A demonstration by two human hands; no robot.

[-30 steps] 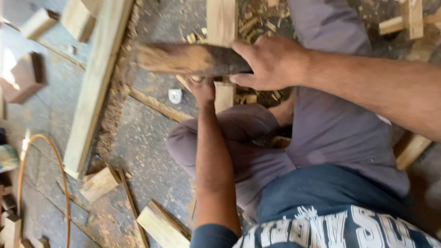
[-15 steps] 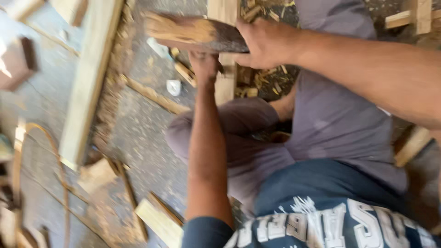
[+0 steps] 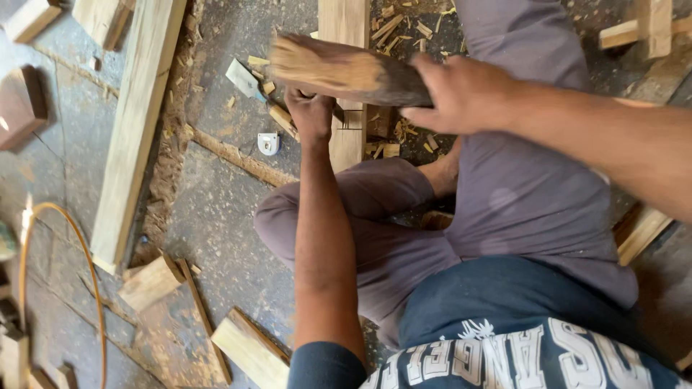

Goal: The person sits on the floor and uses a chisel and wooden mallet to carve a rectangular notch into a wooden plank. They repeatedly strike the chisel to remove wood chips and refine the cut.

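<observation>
A woodworking shop floor

Sawdust and wood chips litter the concrete floor — planks, offcuts and a chisel lie about.

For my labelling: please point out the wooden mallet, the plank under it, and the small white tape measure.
wooden mallet (image 3: 339, 70), head view, pale middle.
plank (image 3: 347, 148), head view, lower end.
tape measure (image 3: 268, 143), head view, its centre.

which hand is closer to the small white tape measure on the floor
Left. The left hand sits on the light plank, just right of the tape measure in the picture. The right hand grips the wooden club farther over, beyond the plank.
</observation>
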